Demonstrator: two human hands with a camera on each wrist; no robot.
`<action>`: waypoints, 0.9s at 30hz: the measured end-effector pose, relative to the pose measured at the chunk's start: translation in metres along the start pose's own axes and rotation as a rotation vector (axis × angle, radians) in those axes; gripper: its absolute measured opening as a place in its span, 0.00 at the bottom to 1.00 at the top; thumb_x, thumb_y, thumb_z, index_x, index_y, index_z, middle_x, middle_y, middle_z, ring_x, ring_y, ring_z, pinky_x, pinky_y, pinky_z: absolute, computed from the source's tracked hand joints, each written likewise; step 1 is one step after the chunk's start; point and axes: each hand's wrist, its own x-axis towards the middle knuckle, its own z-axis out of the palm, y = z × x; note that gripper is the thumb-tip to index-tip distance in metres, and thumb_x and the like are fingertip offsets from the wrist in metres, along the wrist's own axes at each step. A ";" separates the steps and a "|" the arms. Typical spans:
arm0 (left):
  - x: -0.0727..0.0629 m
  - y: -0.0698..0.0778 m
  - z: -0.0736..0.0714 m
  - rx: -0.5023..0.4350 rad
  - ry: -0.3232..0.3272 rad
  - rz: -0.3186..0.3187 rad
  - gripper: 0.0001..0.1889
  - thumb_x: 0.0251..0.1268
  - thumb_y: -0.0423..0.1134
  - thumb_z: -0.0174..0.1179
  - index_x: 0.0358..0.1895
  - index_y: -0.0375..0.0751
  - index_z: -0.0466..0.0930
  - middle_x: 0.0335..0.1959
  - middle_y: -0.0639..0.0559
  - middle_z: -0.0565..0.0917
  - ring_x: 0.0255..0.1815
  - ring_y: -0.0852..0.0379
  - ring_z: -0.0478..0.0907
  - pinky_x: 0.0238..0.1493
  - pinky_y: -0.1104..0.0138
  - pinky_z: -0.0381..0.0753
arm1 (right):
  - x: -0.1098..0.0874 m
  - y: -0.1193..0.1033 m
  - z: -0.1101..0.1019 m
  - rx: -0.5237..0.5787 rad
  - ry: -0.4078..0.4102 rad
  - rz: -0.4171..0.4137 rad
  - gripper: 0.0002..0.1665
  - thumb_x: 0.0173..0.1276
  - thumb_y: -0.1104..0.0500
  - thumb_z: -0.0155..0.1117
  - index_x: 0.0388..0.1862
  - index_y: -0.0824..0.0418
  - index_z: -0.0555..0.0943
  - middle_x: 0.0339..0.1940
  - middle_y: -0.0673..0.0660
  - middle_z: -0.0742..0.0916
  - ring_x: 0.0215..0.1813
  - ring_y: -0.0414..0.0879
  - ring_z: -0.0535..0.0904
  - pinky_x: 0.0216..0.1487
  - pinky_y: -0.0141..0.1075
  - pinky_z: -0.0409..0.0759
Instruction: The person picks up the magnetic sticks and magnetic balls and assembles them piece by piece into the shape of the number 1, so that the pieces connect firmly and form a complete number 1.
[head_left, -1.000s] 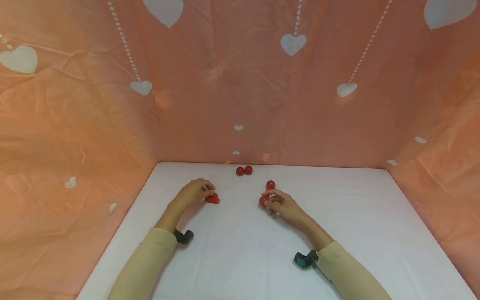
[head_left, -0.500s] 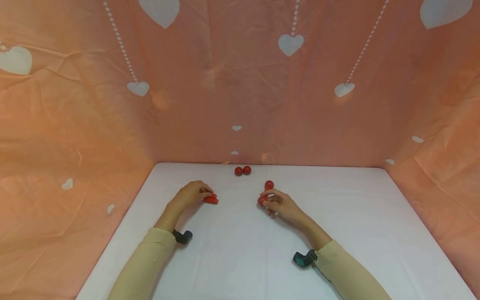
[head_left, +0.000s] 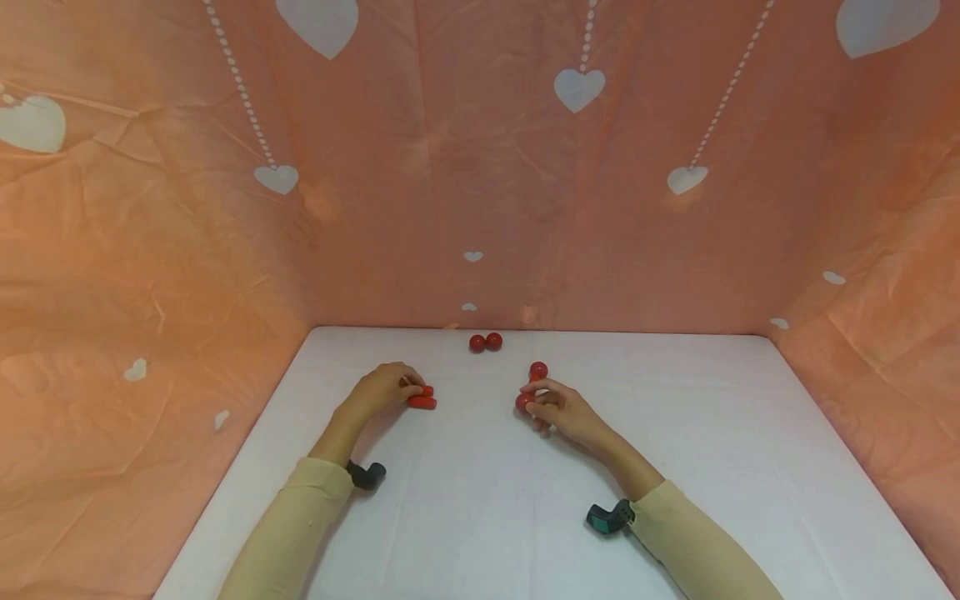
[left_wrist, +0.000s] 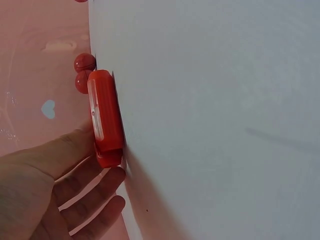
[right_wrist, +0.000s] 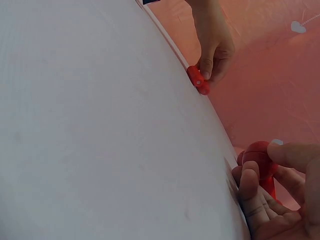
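Red ball [head_left: 523,403] is sitting right of centre over the white tabletop [head_left: 480,500], and the right hand [head_left: 567,412] is pinching it between thumb and fingers; whether it is bearing on the surface is hard to tell. With twelve o'clock pointing away from the person, a second ball [head_left: 538,370] is resting just beyond it at one o'clock, and a bit of red stem [right_wrist: 268,186] is showing behind the held ball; whether that is joining the two, the views are leaving unclear. At nine o'clock, the left hand [head_left: 382,387] is pinching the farther rod [head_left: 427,390], while the nearer rod [head_left: 422,403] is lying just beside it at six. Two more balls [head_left: 477,343] are touching each other near the far edge, at eleven o'clock from the held one. Smooth curves are probably inviting rolling, so gripping well is likely meaning thumb and fingers opposing across the ball's widest part, squeezing lightly. Lifting the farther rod cleanly is probably calling for fingertips clear of its neighbour.
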 end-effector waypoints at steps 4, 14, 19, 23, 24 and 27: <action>-0.001 0.002 -0.001 -0.003 0.013 -0.013 0.10 0.76 0.41 0.68 0.53 0.43 0.90 0.45 0.49 0.89 0.52 0.47 0.83 0.60 0.47 0.80 | 0.000 -0.001 0.000 0.007 -0.003 0.003 0.21 0.81 0.61 0.65 0.69 0.66 0.78 0.38 0.67 0.86 0.35 0.50 0.81 0.37 0.33 0.85; -0.003 0.013 -0.004 -0.064 0.023 -0.005 0.11 0.77 0.44 0.67 0.54 0.44 0.89 0.45 0.50 0.88 0.48 0.49 0.82 0.54 0.51 0.82 | -0.001 -0.001 -0.001 -0.001 -0.002 0.007 0.22 0.81 0.60 0.65 0.69 0.64 0.78 0.39 0.66 0.86 0.36 0.50 0.82 0.38 0.33 0.85; -0.003 0.019 -0.004 -0.067 0.027 0.000 0.12 0.76 0.45 0.69 0.54 0.45 0.90 0.47 0.50 0.88 0.50 0.49 0.82 0.54 0.51 0.82 | 0.000 0.000 -0.002 -0.008 0.002 0.005 0.22 0.81 0.60 0.66 0.69 0.64 0.78 0.39 0.65 0.86 0.35 0.49 0.82 0.38 0.33 0.85; -0.004 0.022 -0.003 -0.081 0.024 0.006 0.12 0.75 0.44 0.70 0.54 0.44 0.89 0.46 0.49 0.88 0.49 0.49 0.82 0.52 0.52 0.83 | 0.000 0.000 -0.001 -0.018 0.003 0.001 0.21 0.82 0.60 0.65 0.69 0.64 0.78 0.39 0.65 0.86 0.36 0.50 0.82 0.38 0.33 0.85; -0.004 0.023 -0.003 -0.087 0.022 0.005 0.12 0.75 0.44 0.70 0.54 0.43 0.89 0.46 0.50 0.88 0.49 0.49 0.82 0.51 0.53 0.83 | 0.000 0.000 -0.001 -0.020 0.003 0.001 0.21 0.82 0.60 0.65 0.69 0.64 0.78 0.39 0.65 0.86 0.35 0.50 0.82 0.38 0.33 0.85; -0.005 0.025 -0.001 -0.097 0.019 0.007 0.13 0.75 0.44 0.70 0.55 0.44 0.89 0.46 0.50 0.88 0.49 0.50 0.82 0.51 0.54 0.83 | 0.000 0.000 -0.001 -0.022 0.003 0.000 0.21 0.82 0.60 0.64 0.69 0.65 0.78 0.39 0.66 0.86 0.35 0.50 0.82 0.38 0.33 0.85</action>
